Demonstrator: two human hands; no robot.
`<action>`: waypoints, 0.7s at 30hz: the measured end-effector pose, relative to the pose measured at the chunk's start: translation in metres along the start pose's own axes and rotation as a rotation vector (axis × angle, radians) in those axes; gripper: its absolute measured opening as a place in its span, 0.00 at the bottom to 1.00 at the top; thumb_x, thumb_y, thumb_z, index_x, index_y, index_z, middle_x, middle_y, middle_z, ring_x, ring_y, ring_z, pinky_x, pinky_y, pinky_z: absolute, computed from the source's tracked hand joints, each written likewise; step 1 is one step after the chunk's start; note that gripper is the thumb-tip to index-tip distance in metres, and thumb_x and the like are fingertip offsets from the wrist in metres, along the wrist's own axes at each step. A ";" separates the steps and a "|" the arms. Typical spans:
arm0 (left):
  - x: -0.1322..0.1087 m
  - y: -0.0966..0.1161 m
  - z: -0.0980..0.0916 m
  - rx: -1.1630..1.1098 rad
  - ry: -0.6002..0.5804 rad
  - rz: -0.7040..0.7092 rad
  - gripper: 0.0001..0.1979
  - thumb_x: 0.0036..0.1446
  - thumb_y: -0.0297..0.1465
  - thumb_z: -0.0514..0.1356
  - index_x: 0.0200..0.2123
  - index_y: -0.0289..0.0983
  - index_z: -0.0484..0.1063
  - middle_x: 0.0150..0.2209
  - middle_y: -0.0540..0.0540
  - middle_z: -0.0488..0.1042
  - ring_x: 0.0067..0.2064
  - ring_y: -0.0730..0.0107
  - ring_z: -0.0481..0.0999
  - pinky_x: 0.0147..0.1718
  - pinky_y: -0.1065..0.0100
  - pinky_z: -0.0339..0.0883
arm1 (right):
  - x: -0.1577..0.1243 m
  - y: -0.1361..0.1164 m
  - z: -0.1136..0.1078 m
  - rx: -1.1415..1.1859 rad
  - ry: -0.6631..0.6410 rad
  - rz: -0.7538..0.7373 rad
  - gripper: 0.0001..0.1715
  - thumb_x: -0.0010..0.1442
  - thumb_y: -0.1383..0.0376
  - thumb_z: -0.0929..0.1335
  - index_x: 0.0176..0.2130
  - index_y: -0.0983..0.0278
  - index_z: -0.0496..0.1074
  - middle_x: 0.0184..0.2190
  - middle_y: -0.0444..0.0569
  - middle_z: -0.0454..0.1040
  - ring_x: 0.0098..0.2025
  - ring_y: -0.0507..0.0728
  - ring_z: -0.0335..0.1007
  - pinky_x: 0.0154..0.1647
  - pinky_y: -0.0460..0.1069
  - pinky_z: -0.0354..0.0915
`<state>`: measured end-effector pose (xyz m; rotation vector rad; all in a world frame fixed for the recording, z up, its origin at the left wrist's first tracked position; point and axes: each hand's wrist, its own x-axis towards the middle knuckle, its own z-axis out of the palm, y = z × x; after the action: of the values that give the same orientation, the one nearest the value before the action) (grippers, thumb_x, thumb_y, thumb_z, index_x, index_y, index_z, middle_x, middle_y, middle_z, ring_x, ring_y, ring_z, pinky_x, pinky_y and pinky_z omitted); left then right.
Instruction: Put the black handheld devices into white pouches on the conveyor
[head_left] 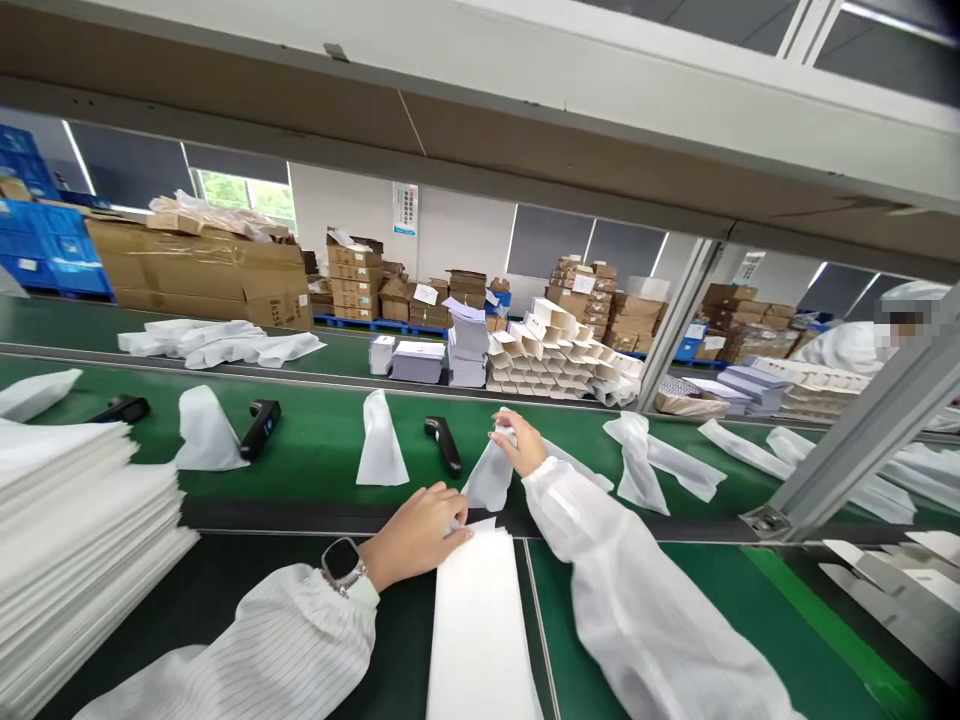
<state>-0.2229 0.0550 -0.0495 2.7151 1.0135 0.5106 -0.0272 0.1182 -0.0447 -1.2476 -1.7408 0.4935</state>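
Observation:
My right hand (520, 440) pinches the top of a white wrapped pouch (489, 478) standing on the green conveyor. Just below it, my left hand (424, 530) has its fingers bent at the far end of a stack of white sheets (480, 630); its fingertips are partly hidden. A black handheld device (444, 445) lies on the belt left of the pouch. Farther left are another white pouch (381, 440), a second black device (260, 428) and a white pouch (204, 430). More white pouches (637, 460) lie to the right of my right hand.
A tall pile of white sheets (82, 560) rises at the left. A metal post (862, 420) crosses the right side. Folded white boxes (555, 350) sit behind the belt, cartons (202, 270) beyond. A person (855, 345) is at the far right.

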 end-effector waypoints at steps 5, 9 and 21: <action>0.002 0.001 -0.003 -0.022 -0.004 0.008 0.09 0.53 0.34 0.49 0.25 0.37 0.61 0.26 0.50 0.64 0.32 0.69 0.62 0.30 0.69 0.54 | -0.063 -0.015 0.009 0.117 -0.384 -0.075 0.17 0.43 0.58 0.69 0.34 0.64 0.69 0.28 0.46 0.70 0.30 0.52 0.66 0.30 0.45 0.61; 0.002 0.006 -0.011 -0.149 -0.046 0.010 0.06 0.53 0.33 0.48 0.32 0.38 0.61 0.30 0.50 0.63 0.35 0.68 0.62 0.32 0.70 0.56 | -0.086 -0.020 0.016 -0.007 -0.147 -0.113 0.08 0.47 0.61 0.67 0.24 0.63 0.72 0.21 0.45 0.67 0.23 0.51 0.62 0.25 0.46 0.59; -0.004 0.011 -0.029 -0.439 -0.102 0.184 0.12 0.52 0.36 0.52 0.21 0.36 0.62 0.36 0.50 0.62 0.40 0.71 0.61 0.37 0.73 0.57 | -0.072 -0.019 -0.008 0.204 -0.655 -0.242 0.09 0.43 0.60 0.69 0.24 0.64 0.70 0.42 0.49 0.67 0.42 0.55 0.64 0.45 0.49 0.58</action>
<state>-0.2305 0.0463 -0.0210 2.4172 0.5481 0.5441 -0.0254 0.0448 -0.0581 -0.7523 -2.2728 0.9837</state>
